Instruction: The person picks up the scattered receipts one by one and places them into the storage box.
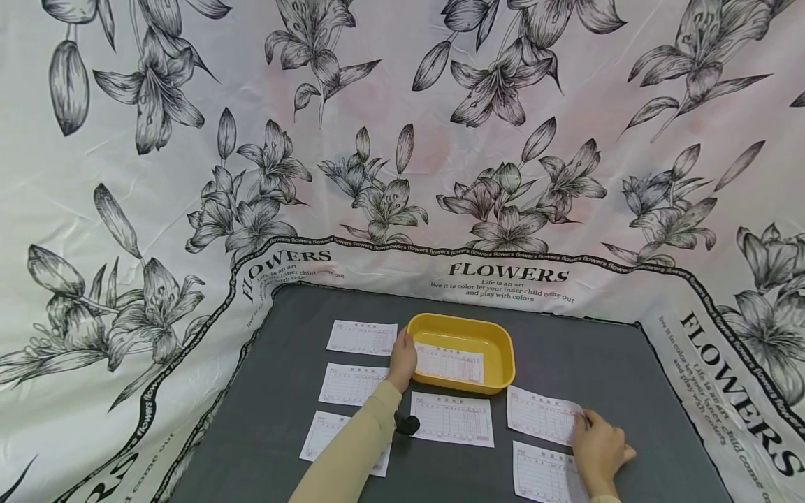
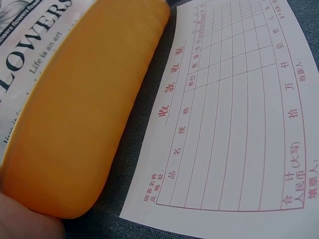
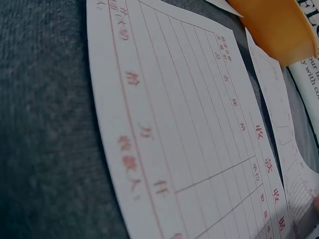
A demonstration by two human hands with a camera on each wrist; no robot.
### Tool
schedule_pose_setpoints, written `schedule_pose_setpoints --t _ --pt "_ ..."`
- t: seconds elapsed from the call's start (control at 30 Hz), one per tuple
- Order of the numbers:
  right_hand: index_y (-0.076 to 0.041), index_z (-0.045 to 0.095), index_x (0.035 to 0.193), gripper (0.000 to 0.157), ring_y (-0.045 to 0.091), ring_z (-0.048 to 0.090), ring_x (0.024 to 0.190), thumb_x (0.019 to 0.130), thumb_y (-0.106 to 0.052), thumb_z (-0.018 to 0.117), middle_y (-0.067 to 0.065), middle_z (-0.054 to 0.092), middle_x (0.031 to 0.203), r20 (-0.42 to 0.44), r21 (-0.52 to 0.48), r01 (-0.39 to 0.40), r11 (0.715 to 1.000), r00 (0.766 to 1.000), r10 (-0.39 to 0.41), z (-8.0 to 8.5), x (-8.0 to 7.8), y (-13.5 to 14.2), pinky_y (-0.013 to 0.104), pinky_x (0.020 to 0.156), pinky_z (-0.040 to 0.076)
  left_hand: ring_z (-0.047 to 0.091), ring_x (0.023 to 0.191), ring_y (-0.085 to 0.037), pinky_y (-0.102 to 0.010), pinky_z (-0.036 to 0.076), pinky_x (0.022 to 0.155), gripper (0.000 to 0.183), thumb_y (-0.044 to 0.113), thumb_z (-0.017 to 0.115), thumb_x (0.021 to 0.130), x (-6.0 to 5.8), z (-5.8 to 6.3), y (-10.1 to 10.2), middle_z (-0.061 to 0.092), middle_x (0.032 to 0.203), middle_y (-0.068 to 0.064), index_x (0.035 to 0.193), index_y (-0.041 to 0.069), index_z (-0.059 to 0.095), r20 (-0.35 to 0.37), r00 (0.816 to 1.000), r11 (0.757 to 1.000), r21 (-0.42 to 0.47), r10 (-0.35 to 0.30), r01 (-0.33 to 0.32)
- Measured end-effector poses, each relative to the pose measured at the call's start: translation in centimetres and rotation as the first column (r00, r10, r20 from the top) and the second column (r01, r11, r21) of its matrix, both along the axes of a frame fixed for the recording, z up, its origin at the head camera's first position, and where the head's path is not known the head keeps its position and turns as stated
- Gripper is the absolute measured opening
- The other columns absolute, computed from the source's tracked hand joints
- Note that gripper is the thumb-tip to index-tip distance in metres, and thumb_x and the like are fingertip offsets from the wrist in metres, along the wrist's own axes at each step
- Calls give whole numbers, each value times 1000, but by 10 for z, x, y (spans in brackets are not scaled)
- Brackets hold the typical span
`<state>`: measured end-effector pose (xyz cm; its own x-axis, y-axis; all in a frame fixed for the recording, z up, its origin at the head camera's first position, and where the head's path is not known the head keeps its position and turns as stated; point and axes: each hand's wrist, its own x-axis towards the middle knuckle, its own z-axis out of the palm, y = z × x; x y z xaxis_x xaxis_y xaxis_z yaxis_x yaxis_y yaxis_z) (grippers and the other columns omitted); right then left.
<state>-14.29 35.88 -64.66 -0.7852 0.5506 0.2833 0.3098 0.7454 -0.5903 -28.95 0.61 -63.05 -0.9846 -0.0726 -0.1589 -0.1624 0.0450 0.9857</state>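
My left hand (image 1: 402, 360) grips the left end of a yellow plastic tray (image 1: 503, 360). One printed receipt slip (image 1: 449, 363) lies inside the tray. In the left wrist view, the tray's side (image 2: 94, 114) rises beside another slip, with part of my hand at its lower corner. My right hand (image 1: 600, 447) pinches the right edge of a receipt slip (image 1: 542, 416), which bends up slightly there. Just below that one, another slip (image 1: 544, 474) lies partly under my right hand. In the right wrist view, only a bit of a fingertip shows at the right edge.
Three slips form a column on the left, the top one (image 1: 361, 337), the middle one (image 1: 352, 384) and the lowest (image 1: 327, 433), partly covered by my left sleeve. Another slip (image 1: 453, 419) lies below the tray. Flower-printed cloth (image 1: 509, 279) borders the dark grey surface (image 1: 251, 426).
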Motion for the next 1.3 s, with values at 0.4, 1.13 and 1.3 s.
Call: schedule_pose_setpoints --t 0.4,1.13,1.3 --pt "10 70 117 32 61 59 98 107 -19 58 35 71 105 -35 -133 53 990 998 -58 25 -1 -1 69 81 34 40 153 -39 -56 31 128 52 27 31 119 -3 -1 2 42 166 -19 165 3 33 8 1000 1000 -11 5 -5" --pt "11 71 125 47 -24 41 57 104 -30 65 -50 37 62 -154 -423 132 896 964 -214 97 -13 21 1 55 36 39 154 -39 -55 31 128 52 26 31 119 -4 -1 1 41 166 -19 165 3 32 -3 1000 1000 -1 -6 6" --pt "11 72 123 46 -23 45 59 104 -30 66 -38 52 67 -158 -431 78 899 974 -160 97 -20 5 2 54 40 40 153 -39 -56 30 128 52 27 31 119 -2 0 1 42 166 -19 165 3 33 10 1000 1000 -11 -3 3"
